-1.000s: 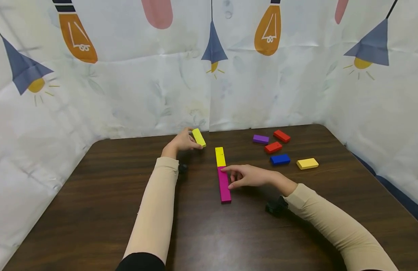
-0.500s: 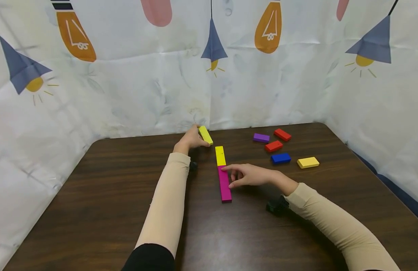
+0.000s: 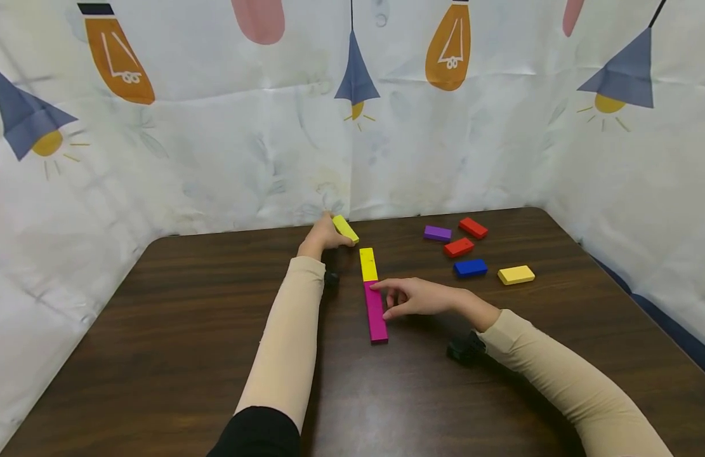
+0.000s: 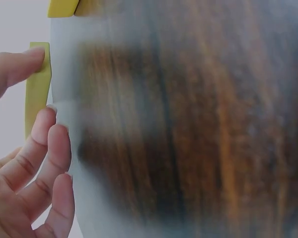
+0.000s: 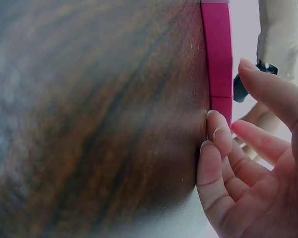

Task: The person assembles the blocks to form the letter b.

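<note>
My left hand [image 3: 325, 236] pinches a lime-yellow block [image 3: 345, 229] between thumb and fingers, raised over the far part of the table. In the left wrist view, the thumb presses one end of this lime-yellow block [image 4: 37, 94]. A yellow block [image 3: 368, 264] lies in line with a pink strip [image 3: 376, 320], end to end. The right wrist view shows a seam in the strip, between one pink block [image 5: 219, 54] and another. My right hand [image 3: 423, 296] touches the pink strip from the right, index fingertip on top and thumb at its side.
To the right lie a purple block [image 3: 438, 233], two red blocks, one farther red block [image 3: 473, 227] and one nearer red block [image 3: 459, 247], a blue block [image 3: 470, 268] and a pale yellow block [image 3: 516, 275]. A patterned white curtain [image 3: 261, 146] hangs behind the dark wooden table [image 3: 169, 330].
My left hand has carried the lime-yellow block rightward, nearer the row's far end, and the block is now a little more slanted. My right hand has stayed at the pink strip.
</note>
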The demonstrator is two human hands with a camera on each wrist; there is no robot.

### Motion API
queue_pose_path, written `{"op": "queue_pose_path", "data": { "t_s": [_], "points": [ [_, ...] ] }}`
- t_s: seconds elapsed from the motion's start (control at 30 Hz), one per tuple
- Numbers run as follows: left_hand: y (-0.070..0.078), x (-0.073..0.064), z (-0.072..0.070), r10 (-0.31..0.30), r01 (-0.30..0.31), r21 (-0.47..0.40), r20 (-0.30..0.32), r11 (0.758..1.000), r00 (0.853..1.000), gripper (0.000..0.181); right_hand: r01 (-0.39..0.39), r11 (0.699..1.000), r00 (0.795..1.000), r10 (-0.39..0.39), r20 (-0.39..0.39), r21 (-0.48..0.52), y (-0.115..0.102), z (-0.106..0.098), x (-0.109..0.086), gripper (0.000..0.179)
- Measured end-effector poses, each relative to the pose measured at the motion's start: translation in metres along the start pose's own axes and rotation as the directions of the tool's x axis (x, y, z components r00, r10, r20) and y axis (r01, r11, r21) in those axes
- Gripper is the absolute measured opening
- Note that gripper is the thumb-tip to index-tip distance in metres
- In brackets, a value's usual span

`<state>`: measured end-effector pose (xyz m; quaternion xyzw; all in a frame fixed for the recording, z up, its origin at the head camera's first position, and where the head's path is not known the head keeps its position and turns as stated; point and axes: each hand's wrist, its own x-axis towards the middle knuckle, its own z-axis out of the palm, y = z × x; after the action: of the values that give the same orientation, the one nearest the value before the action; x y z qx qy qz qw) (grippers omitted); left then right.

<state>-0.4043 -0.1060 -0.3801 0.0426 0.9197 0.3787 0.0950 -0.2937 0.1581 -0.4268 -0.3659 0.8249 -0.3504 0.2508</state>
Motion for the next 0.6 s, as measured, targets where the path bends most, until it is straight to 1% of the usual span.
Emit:
{"op": "queue_pose_path", "data": {
  "t_s": [0.07, 0.1, 0.17, 0.23, 0.3, 0.37, 0.47, 0.53, 0.57, 0.6],
  "points": [
    [0.005, -0.007, 0.0, -0.005, 0.005, -0.017, 0.011, 1.0, 1.0, 0.092, -0.014, 1.0, 1.0, 0.014, -0.006, -0.013, 0.019, 0.002, 0.007, 0.071],
    [0.007, -0.01, 0.0, -0.001, 0.002, -0.017, 0.014, 1.0, 1.0, 0.092, -0.022, 1.0, 1.0, 0.022, -0.005, -0.009, 0.024, 0.001, 0.009, 0.073],
    [0.009, -0.015, 0.0, 0.007, -0.006, -0.011, 0.023, 1.0, 1.0, 0.092, -0.017, 1.0, 1.0, 0.017, -0.004, -0.025, 0.031, 0.002, 0.011, 0.074],
    [0.011, -0.018, 0.0, 0.015, -0.015, 0.002, 0.034, 1.0, 0.999, 0.092, -0.016, 1.0, 1.0, 0.016, -0.004, -0.019, 0.033, 0.002, 0.012, 0.074],
    [0.011, -0.019, 0.0, 0.024, -0.025, 0.015, 0.043, 1.0, 0.999, 0.091, -0.007, 1.0, 1.0, 0.007, -0.007, -0.011, 0.029, 0.002, 0.01, 0.073],
    [0.012, -0.019, 0.0, 0.029, -0.03, 0.035, 0.051, 0.999, 0.998, 0.089, 0.012, 1.0, 1.0, -0.012, -0.003, -0.012, 0.015, 0.001, 0.005, 0.071],
    [0.012, -0.018, 0.0, 0.03, -0.035, 0.076, 0.064, 0.996, 0.997, 0.085, 0.026, 1.0, 1.0, -0.026, 0.012, -0.009, -0.018, -0.002, -0.006, 0.069],
    [0.011, -0.016, 0.0, 0.029, -0.037, 0.103, 0.075, 0.994, 0.997, 0.081, 0.055, 0.998, 0.998, -0.055, 0.015, -0.018, -0.026, -0.003, -0.009, 0.067],
    [0.011, -0.015, 0.0, 0.028, -0.037, 0.113, 0.081, 0.993, 0.996, 0.079, 0.042, 0.999, 0.999, -0.042, 0.014, -0.02, -0.029, -0.004, -0.009, 0.067],
    [0.011, -0.014, 0.0, 0.029, -0.04, 0.122, 0.089, 0.992, 0.996, 0.079, 0.031, 0.999, 0.999, -0.031, 0.015, -0.006, -0.025, -0.004, -0.008, 0.068]
  ]
}}
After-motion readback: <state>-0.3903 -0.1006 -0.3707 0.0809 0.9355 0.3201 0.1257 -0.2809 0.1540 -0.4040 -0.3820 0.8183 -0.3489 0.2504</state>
